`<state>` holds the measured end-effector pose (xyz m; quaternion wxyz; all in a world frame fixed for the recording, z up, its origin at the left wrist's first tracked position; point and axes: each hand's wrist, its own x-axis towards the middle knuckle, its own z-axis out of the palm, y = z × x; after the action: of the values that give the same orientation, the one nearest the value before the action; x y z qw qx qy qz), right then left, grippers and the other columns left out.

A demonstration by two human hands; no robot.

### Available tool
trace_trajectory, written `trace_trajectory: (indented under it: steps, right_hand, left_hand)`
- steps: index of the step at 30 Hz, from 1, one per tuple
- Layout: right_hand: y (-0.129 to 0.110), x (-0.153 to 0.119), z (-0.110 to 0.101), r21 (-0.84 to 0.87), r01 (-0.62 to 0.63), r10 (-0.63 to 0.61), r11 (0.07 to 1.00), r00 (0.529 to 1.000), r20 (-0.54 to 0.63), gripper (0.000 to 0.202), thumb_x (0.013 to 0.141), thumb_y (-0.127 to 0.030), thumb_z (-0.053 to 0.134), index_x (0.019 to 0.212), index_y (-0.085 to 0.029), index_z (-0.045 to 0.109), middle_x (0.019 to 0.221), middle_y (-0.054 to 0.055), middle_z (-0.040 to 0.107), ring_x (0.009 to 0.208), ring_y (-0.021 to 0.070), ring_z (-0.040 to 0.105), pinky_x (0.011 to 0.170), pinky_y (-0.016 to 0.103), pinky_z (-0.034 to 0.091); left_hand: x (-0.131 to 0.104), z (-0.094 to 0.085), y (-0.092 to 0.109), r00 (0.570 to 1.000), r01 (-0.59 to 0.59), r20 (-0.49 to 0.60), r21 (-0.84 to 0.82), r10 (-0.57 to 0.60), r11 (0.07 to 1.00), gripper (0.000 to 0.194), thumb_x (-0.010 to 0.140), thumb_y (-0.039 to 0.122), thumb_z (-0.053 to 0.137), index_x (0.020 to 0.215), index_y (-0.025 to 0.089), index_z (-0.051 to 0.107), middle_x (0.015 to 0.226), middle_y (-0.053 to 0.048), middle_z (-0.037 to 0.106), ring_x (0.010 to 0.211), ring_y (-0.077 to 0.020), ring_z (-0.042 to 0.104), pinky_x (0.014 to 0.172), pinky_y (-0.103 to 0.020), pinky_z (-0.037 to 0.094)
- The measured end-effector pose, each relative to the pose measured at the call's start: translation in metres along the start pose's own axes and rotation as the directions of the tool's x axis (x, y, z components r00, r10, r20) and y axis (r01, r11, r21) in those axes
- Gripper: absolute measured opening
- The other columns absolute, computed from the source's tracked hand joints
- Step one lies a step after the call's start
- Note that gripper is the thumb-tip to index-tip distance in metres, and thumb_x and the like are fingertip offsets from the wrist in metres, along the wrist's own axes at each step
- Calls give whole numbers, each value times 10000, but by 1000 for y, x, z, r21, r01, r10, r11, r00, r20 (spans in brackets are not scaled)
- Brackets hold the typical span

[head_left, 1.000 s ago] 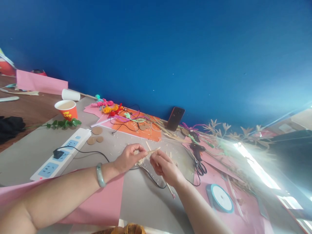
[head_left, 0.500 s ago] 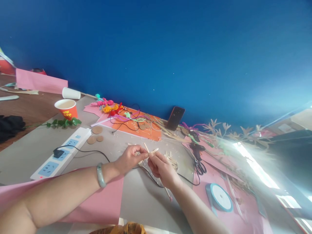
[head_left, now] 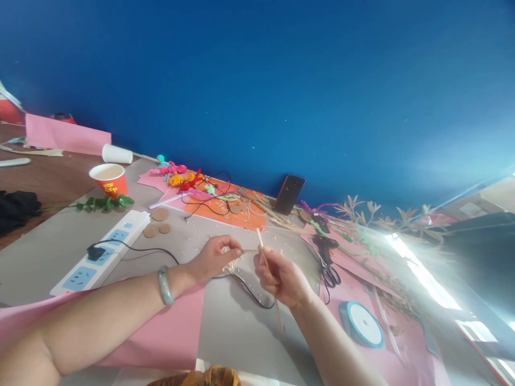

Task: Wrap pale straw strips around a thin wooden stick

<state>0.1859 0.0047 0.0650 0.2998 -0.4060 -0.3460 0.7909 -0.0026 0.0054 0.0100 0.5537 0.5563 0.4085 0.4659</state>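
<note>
My right hand (head_left: 276, 272) is closed round a thin wooden stick (head_left: 280, 316), whose pale upper end rises above the fingers and whose lower end slants down past the palm. To its left my left hand (head_left: 215, 258), with a jade bangle (head_left: 164, 286) on the wrist, has thumb and fingertips pinched together. A thin pale strip (head_left: 250, 251) runs from those fingertips toward my right hand. Pale wood shavings (head_left: 230, 264) lie on the grey table surface (head_left: 241, 343) beneath and around the hands.
A power strip (head_left: 102, 254), wooden discs (head_left: 160, 214) and a red paper cup (head_left: 110, 181) stand left. Behind are an orange sheet (head_left: 225, 209) and a leaning phone (head_left: 290, 194). At right lie scissors (head_left: 330, 275), a ribbon roll (head_left: 364, 325) and dried stems. A black cable crosses the table.
My hands have moved apart, my right hand shifting right and turning with the stick, which now stands steeper. A pale strip now spans between them.
</note>
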Motion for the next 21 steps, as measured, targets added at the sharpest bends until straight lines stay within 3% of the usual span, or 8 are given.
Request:
trace_trajectory:
  steps: [3,6,12,16,21]
  right_hand:
    - [-12,-2,-5,29,112,-110,993,990,-86,358,762,-473,629,653,-175,462,482,-78,359,385,26,104,344,169,71]
    - [-12,1,-6,-50,201,-207,978,961,-184,323,768,-432,630,667,-179,456,519,-70,404,382,24,143,354,168,79]
    - [15,8,10,-348,158,-183,924,982,-39,250,730,-345,680,774,-191,488,530,-89,399,411,43,260,388,169,189]
    - [25,8,19,-449,182,-261,875,958,-121,323,805,-484,593,738,-191,475,543,-63,440,397,52,278,368,193,199]
    - [27,9,20,-509,164,-289,845,941,-177,371,811,-517,583,677,-196,453,501,-53,437,384,62,317,351,203,196]
  left_hand:
    - [0,1,-4,999,39,-18,-55,-40,998,314,767,449,640,765,136,620,636,16,533,543,-79,431,546,-220,346]
    - [1,1,-6,999,46,-22,-58,-47,997,334,756,466,644,764,133,621,642,16,543,536,-76,432,549,-223,352]
    - [2,2,-5,999,18,-47,-8,-19,1000,305,769,433,642,737,131,617,654,4,561,595,-97,469,585,-226,371]
    - [0,3,-3,1000,-11,-14,18,11,1000,290,776,416,638,724,131,629,688,-22,599,663,-125,512,639,-240,393]
    - [-1,4,-2,1000,-7,-3,26,7,1000,245,785,369,627,728,131,628,706,-34,614,694,-137,526,659,-249,408]
